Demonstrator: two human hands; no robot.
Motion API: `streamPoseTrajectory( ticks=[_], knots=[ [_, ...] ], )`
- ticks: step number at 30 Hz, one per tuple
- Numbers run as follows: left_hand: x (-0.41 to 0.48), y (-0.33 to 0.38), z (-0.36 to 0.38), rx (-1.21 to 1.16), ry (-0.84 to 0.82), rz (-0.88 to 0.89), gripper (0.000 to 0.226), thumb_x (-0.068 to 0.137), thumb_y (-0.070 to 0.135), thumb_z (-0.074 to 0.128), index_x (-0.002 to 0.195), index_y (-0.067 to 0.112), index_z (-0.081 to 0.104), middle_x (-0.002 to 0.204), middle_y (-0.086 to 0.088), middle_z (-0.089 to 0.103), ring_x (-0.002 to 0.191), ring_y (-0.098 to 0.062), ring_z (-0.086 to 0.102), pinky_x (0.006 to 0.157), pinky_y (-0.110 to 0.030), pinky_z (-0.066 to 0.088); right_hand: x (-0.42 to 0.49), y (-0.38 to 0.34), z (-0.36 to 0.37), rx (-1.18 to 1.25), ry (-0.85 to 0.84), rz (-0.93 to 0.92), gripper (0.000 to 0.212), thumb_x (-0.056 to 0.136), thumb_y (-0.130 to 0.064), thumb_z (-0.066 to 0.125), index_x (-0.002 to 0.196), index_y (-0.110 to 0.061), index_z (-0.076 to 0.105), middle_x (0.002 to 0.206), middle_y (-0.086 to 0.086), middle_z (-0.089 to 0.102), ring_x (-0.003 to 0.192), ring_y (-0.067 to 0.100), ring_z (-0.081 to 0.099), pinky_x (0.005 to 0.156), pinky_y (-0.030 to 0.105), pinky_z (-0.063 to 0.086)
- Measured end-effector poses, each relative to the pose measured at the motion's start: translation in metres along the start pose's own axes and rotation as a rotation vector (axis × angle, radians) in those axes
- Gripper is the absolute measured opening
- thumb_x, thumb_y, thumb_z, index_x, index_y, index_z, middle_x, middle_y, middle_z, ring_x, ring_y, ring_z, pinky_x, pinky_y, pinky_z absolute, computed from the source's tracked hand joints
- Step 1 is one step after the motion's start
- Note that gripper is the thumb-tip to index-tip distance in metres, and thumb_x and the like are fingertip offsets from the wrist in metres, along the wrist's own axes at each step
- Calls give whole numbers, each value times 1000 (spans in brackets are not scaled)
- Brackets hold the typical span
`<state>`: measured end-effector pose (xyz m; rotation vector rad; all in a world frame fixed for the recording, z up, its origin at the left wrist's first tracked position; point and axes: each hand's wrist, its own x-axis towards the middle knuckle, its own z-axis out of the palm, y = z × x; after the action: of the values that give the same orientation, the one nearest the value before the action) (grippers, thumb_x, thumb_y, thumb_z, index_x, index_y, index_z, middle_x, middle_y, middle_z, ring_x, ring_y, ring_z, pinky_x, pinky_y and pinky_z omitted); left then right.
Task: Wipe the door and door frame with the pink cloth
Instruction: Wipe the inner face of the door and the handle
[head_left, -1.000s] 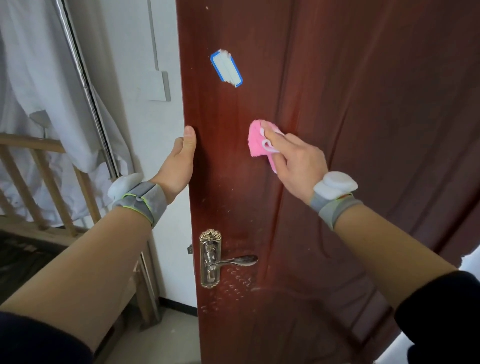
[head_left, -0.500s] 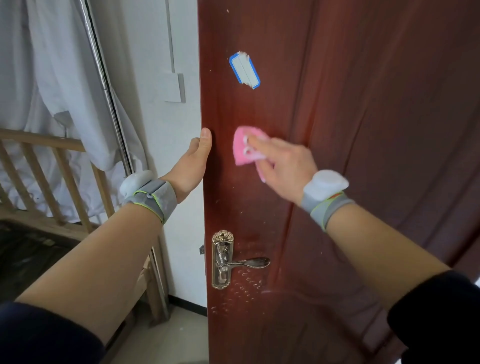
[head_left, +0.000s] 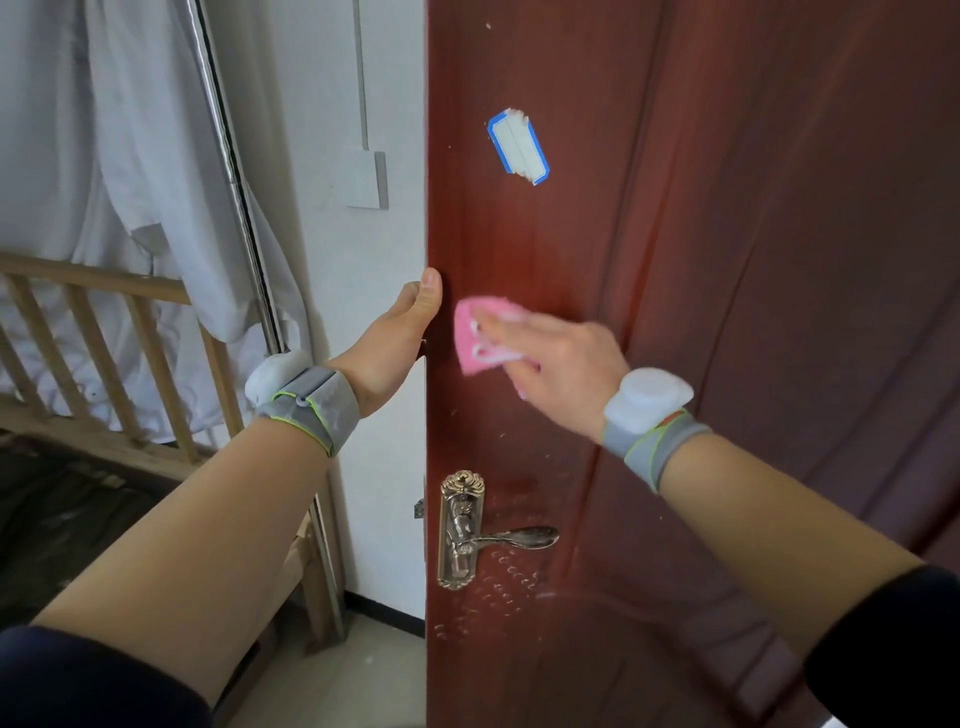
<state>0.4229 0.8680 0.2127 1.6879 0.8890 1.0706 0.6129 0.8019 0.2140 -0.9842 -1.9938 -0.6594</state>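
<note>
A dark red wooden door (head_left: 727, 260) stands open and fills the right of the view. My right hand (head_left: 556, 364) presses a folded pink cloth (head_left: 475, 338) flat against the door face, close to its left edge and above the handle. My left hand (head_left: 400, 338) grips the door's left edge, thumb on the front face, fingers hidden behind. A brass lever handle (head_left: 488, 535) sits lower on the door. A torn blue-and-white sticker (head_left: 518, 146) is stuck higher up.
White wall (head_left: 363, 312) with a light switch (head_left: 370, 179) lies left of the door. A metal pole (head_left: 234, 171) with hanging white fabric and a wooden slatted rail (head_left: 104, 332) stand further left. Pale floor shows below.
My right hand has slid the pink cloth leftward and slightly down across the door toward its edge. My left hand has kept its grip on the edge.
</note>
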Motion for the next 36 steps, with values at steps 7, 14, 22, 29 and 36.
streamPoseTrajectory(
  ticks=[7, 14, 22, 29, 36],
  knots=[
    [0, 1, 0, -151, -35, -3, 61, 72, 76, 45, 114, 32, 51, 127, 17, 54, 118, -6, 51, 109, -35, 35, 14, -12, -16, -103, -427, -19, 44, 82, -27, 45, 120, -43, 59, 90, 6, 70, 85, 34, 65, 71, 39, 50],
    [-1, -3, 0, -261, -45, 15, 65, 74, 67, 55, 119, 22, 45, 115, -5, 55, 103, -21, 51, 101, -39, 39, 10, -22, 4, -33, -91, -49, 42, 79, -23, 50, 118, -33, 63, 110, -3, 69, 65, 32, 68, 53, 39, 56],
    [0, -3, 1, -200, 1, 2, 74, 65, 81, 55, 113, 24, 48, 111, 0, 52, 103, -16, 49, 109, -43, 34, 9, -20, -9, -46, -260, 11, 44, 80, -28, 42, 116, -38, 64, 83, 5, 70, 74, 33, 67, 62, 38, 53],
    [-4, -1, 5, -56, 62, -9, 91, 61, 92, 40, 126, 29, 49, 134, 10, 53, 128, -14, 46, 112, -41, 31, -27, -17, 19, -12, -244, -59, 41, 80, -21, 48, 116, -35, 64, 112, -5, 68, 72, 31, 70, 56, 42, 56],
    [-11, 5, 9, -6, 77, -6, 79, 62, 90, 34, 119, 37, 48, 138, 9, 50, 130, -13, 44, 112, -41, 30, -27, -21, 13, -95, -562, -75, 47, 84, -22, 48, 125, -44, 55, 90, 2, 71, 83, 32, 66, 66, 33, 48]
  ],
)
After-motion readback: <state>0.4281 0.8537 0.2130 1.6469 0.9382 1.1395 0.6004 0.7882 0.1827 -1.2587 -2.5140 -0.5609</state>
